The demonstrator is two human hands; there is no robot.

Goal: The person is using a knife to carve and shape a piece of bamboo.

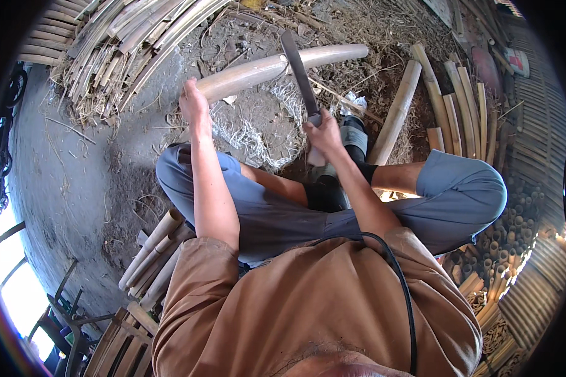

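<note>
A thick, pale bamboo pole (248,76) lies crosswise in front of me, its right end on the littered ground. My left hand (195,108) grips its near left end, the fingers partly hidden behind the cut end. In my right hand (326,133) is a machete (300,74) with a long dark blade, held by its handle below the blade. The blade points away from me and crosses the pole near its middle. Whether the edge touches the bamboo or only passes over it, I cannot tell.
Split bamboo strips (151,38) are heaped at the far left. To the right lie a cut bamboo length (397,110) and several more pieces (459,107). Crumpled clear plastic (248,141) lies before my crossed legs. Bamboo pieces (154,251) are stacked by my left side, near a wooden slatted seat (116,342).
</note>
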